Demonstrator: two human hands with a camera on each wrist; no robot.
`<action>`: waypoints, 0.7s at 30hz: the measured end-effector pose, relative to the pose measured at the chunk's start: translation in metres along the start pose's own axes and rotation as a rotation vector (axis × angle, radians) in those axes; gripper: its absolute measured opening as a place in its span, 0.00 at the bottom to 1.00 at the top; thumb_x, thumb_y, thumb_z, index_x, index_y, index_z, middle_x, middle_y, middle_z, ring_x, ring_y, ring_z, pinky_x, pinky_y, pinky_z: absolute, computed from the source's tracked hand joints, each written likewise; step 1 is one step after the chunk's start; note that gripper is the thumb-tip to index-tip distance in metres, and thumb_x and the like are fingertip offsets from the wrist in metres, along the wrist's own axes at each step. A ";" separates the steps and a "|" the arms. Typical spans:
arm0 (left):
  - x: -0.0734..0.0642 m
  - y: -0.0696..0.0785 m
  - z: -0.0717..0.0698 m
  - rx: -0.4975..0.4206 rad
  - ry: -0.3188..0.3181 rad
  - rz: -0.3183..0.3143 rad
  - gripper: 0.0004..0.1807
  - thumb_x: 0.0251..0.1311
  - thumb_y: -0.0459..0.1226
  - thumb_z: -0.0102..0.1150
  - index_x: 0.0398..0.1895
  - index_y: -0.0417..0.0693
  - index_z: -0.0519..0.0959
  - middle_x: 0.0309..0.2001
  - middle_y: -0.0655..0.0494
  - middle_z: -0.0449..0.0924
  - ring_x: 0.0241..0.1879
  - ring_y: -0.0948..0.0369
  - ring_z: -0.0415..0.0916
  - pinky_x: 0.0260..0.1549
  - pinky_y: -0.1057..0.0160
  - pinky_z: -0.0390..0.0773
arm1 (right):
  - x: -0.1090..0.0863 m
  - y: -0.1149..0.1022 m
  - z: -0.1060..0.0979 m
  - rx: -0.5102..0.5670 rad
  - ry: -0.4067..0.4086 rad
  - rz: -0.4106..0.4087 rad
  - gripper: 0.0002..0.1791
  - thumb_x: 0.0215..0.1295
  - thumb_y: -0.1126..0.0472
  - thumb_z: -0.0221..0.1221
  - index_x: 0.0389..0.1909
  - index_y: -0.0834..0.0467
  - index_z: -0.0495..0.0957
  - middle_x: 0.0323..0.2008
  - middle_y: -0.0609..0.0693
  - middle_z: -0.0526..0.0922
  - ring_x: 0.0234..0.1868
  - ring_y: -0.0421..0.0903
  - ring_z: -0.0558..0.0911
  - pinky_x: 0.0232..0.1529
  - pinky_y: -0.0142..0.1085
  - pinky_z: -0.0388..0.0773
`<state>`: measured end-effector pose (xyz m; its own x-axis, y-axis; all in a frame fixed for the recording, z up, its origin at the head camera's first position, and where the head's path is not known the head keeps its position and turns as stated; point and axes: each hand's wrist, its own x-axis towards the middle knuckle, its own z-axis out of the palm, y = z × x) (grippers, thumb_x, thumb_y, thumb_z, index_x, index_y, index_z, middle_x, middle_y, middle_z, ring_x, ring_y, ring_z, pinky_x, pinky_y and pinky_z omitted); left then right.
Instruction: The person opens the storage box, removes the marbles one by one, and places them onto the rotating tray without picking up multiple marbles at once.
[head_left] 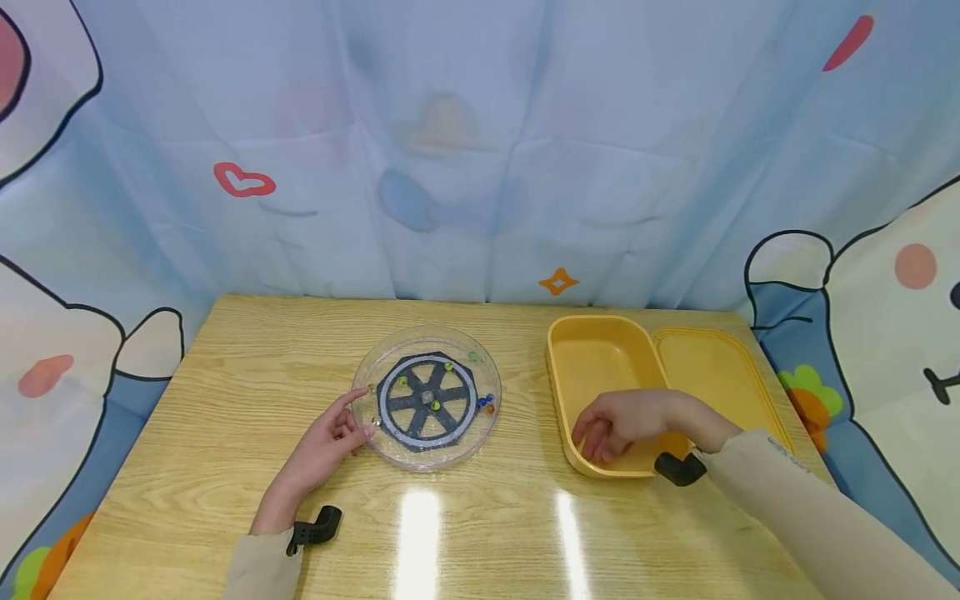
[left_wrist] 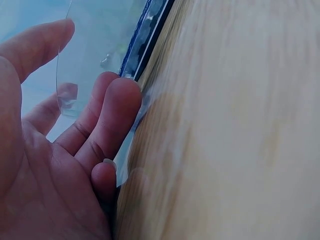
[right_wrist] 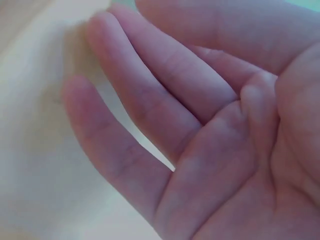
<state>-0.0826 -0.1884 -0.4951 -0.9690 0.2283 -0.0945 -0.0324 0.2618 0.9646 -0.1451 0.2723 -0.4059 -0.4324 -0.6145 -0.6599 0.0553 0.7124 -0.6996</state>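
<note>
A clear round dish (head_left: pixel 429 460) lies on the table, with a dark six-spoked wheel shape (head_left: pixel 411 402) visible in it. Several small glass marbles (head_left: pixel 448 367) are spread inside, some yellow-green, with two blue ones (head_left: pixel 482 403) and an orange one (head_left: pixel 490 409) grouped at the right. My left hand (head_left: pixel 327 446) rests at the dish's left rim, index finger and thumb spread along it. Inside a yellow plastic box (head_left: pixel 596 329), my right hand (head_left: pixel 621 423) reaches low near the front wall, fingers loosely bent. Nothing shows between those fingers in the right wrist view (right_wrist: pixel 200 125).
A flat yellow lid (head_left: pixel 716 371) lies right of the box. Both sit on a wooden table (head_left: pixel 262 358) whose back edge meets a light blue patterned curtain (head_left: pixel 480 167). Light reflects off the tabletop near the front.
</note>
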 end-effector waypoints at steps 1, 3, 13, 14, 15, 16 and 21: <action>0.000 0.000 0.000 -0.002 0.000 0.000 0.35 0.67 0.39 0.63 0.75 0.53 0.62 0.33 0.47 0.72 0.28 0.54 0.73 0.29 0.62 0.74 | 0.001 -0.001 -0.001 0.001 0.010 -0.006 0.17 0.60 0.77 0.61 0.51 0.66 0.78 0.39 0.55 0.86 0.41 0.49 0.83 0.40 0.35 0.79; 0.000 0.000 0.000 -0.004 0.003 0.006 0.34 0.67 0.39 0.63 0.75 0.52 0.62 0.33 0.47 0.72 0.28 0.54 0.73 0.29 0.62 0.74 | 0.001 -0.001 -0.003 -0.007 0.037 -0.013 0.17 0.61 0.76 0.62 0.51 0.66 0.78 0.40 0.55 0.86 0.42 0.49 0.83 0.41 0.36 0.79; 0.000 0.000 0.000 0.002 0.001 -0.006 0.35 0.68 0.39 0.63 0.75 0.52 0.61 0.33 0.47 0.72 0.29 0.53 0.73 0.30 0.61 0.74 | 0.009 0.001 -0.021 -0.292 0.186 -0.151 0.16 0.64 0.70 0.63 0.53 0.67 0.78 0.36 0.50 0.86 0.38 0.41 0.83 0.45 0.36 0.76; 0.000 0.000 0.000 0.001 0.002 -0.007 0.35 0.67 0.39 0.63 0.75 0.53 0.62 0.33 0.47 0.72 0.29 0.53 0.73 0.30 0.62 0.74 | 0.012 0.002 -0.022 -0.313 0.210 -0.155 0.16 0.64 0.70 0.62 0.53 0.66 0.78 0.35 0.48 0.86 0.37 0.41 0.82 0.45 0.36 0.75; 0.000 -0.001 0.000 -0.001 0.003 -0.006 0.35 0.67 0.39 0.63 0.75 0.53 0.62 0.33 0.47 0.72 0.29 0.53 0.73 0.30 0.62 0.74 | 0.014 0.003 -0.024 -0.335 0.230 -0.164 0.16 0.64 0.70 0.62 0.53 0.66 0.78 0.34 0.47 0.85 0.36 0.40 0.81 0.45 0.36 0.75; 0.000 -0.001 0.000 -0.002 0.003 -0.005 0.34 0.67 0.39 0.63 0.75 0.53 0.62 0.33 0.47 0.72 0.29 0.53 0.73 0.30 0.62 0.74 | 0.017 0.004 -0.025 -0.356 0.250 -0.171 0.15 0.64 0.70 0.61 0.52 0.66 0.78 0.33 0.46 0.85 0.35 0.39 0.81 0.44 0.36 0.75; 0.001 -0.001 0.000 -0.015 -0.002 0.000 0.35 0.67 0.38 0.63 0.75 0.53 0.62 0.34 0.47 0.72 0.29 0.53 0.74 0.31 0.61 0.75 | 0.032 0.011 -0.027 -0.392 0.342 -0.177 0.12 0.64 0.67 0.63 0.48 0.63 0.79 0.29 0.43 0.82 0.30 0.38 0.77 0.39 0.35 0.73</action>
<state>-0.0834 -0.1889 -0.4960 -0.9686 0.2298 -0.0954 -0.0366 0.2476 0.9682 -0.1826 0.2701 -0.4273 -0.6763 -0.6377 -0.3687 -0.3560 0.7212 -0.5942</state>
